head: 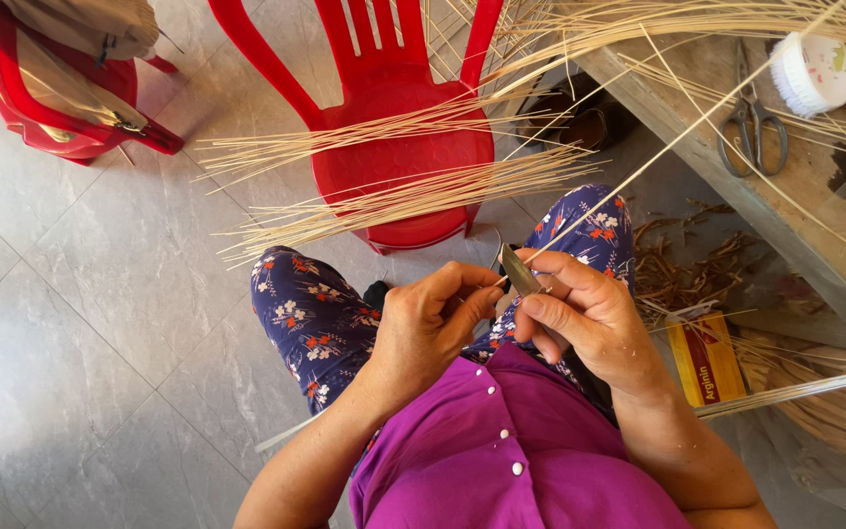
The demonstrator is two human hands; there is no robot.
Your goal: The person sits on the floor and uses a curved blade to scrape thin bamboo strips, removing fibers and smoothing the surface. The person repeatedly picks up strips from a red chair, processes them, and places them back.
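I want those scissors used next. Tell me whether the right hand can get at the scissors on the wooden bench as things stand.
Probably not right away. The right hand is gripping a small knife against a thin strip. The scissors lie on the bench ahead, with loose strips lying across them.

red plastic chair (384,98), scissors (751,122), round brush (813,71), yellow box (705,358)

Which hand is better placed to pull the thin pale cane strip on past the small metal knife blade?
Probably left: the left hand pinches the thin pale cane strip, while the right hand grips the small metal knife blade.
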